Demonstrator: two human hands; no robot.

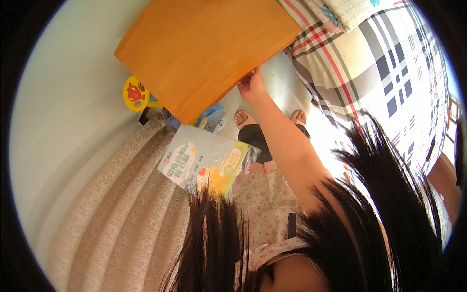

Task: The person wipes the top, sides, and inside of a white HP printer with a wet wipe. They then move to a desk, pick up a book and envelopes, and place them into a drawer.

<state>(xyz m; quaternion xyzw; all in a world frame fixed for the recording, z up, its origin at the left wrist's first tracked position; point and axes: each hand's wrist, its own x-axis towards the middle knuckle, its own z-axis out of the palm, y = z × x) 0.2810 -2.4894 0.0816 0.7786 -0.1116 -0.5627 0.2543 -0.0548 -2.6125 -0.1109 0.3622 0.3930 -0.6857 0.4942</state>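
My right hand point(251, 85) reaches forward to the front of a wooden cabinet point(211, 47). Its curled fingers grip the front edge just under the flat top; the fingertips are partly hidden. My left hand is out of view. A flat packet in clear plastic point(204, 160), printed in pale blue, yellow and green and bearing writing, is tilted in front of my body on the left. What holds it up is hidden by hair.
A yellow toy steering wheel point(135, 93) and a pale blue plastic item point(215, 115) show beside and below the cabinet. A beige curtain point(120, 204) hangs at left. A bed with a plaid cover point(365, 69) stands at right. My feet point(243, 118) are on the tiled floor.
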